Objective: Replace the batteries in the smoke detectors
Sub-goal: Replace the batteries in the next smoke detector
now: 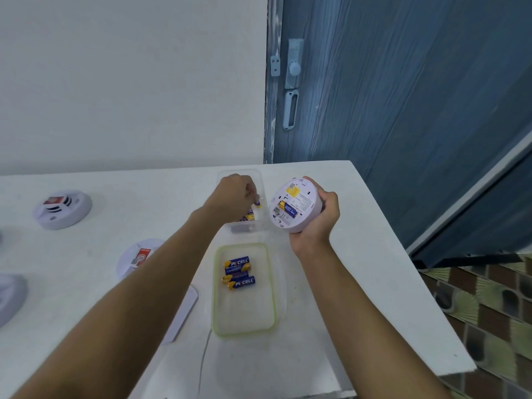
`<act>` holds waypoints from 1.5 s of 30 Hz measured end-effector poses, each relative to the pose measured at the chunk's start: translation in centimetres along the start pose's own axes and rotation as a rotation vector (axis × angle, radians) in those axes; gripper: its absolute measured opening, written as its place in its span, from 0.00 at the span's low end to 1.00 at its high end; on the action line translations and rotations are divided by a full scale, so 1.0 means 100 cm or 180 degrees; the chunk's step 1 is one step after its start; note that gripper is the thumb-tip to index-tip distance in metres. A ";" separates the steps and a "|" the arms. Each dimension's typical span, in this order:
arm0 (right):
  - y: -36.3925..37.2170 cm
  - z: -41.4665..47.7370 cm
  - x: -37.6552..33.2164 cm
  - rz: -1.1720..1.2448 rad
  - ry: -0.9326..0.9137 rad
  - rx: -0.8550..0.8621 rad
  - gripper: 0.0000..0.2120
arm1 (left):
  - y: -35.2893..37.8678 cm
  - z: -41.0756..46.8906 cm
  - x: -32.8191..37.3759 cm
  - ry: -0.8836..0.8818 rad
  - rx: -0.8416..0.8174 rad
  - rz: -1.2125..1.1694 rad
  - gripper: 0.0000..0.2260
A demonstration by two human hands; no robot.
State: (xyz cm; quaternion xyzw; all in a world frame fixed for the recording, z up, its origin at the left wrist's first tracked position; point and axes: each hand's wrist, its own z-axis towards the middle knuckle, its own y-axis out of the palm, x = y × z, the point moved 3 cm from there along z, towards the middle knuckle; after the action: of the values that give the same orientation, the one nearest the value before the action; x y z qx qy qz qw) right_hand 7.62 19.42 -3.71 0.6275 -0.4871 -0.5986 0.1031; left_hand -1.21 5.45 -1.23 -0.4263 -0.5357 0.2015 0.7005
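Right hand: wrapped round the side of the held detector, thumb on the far edge. It lifts the unit off the table, just right of the clear tub.
Detector pose: back tilted up toward the head cam, prob. so the battery bay can be seen and reached w/ the other hand.
Bay: open, one loaded cell seated in it. The slot beside it looks empty, but it's too small to be sure.
Left hand: reaches into the tub w/ fingers curled down, pinching a small cell by its end – only the purple-yellow tip shows.
Tub: more cells lie at the bottom, blurred through the wall.
Green-rimmed tray: nearer the person, in front of the tub. It holds three loose cells side by side, touching.
Why two containers: likely to keep used and fresh cells apart. Can't tell which is which.
Other units: far detector sits face up, well left. A second detector is half hidden by the left forearm, and a third is cut off at the frame edge.
White cover plate: lies flat beside the tray – maybe the held unit's base.
Step, my read: the hand is mid-swap on this unit. Polarity is the thing to watch.
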 end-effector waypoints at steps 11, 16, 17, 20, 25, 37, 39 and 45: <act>0.008 -0.028 -0.002 0.0051 0.0026 -0.0125 0.19 | -0.015 -0.053 0.010 -0.1146 0.0551 -0.4314 0.13; 0.010 -0.038 -0.002 0.0125 0.0053 -0.0186 0.18 | -0.019 -0.072 0.004 -0.1093 0.0581 -0.4995 0.14; 0.009 -0.040 -0.002 0.0125 0.0061 -0.0192 0.18 | -0.021 -0.075 0.004 -0.1075 0.0586 -0.4875 0.14; 0.010 -0.045 -0.001 0.0124 0.0071 -0.0216 0.19 | -0.023 -0.083 -0.002 -0.1020 0.0557 -0.4134 0.12; 0.013 -0.053 0.003 0.0083 0.0119 -0.0291 0.19 | -0.028 -0.096 -0.007 -0.0778 0.0549 -0.3081 0.11; 0.022 -0.061 0.017 0.0079 0.0160 -0.0505 0.19 | -0.037 -0.141 0.025 0.0174 0.1055 -0.1485 0.04; 0.023 -0.062 0.020 0.0022 0.0130 -0.0537 0.18 | -0.032 -0.146 0.025 0.0288 0.1359 -0.1188 0.03; 0.025 -0.061 0.025 -0.0021 0.0140 -0.0508 0.17 | -0.020 -0.153 0.027 0.0604 0.1224 -0.0969 0.05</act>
State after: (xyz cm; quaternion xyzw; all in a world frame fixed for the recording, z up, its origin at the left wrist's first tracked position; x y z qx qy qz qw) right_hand 11.09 13.57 -1.93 0.6319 -0.4334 -0.6220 0.1615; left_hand 13.50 0.48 1.01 -0.2168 -0.4774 0.1510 0.8380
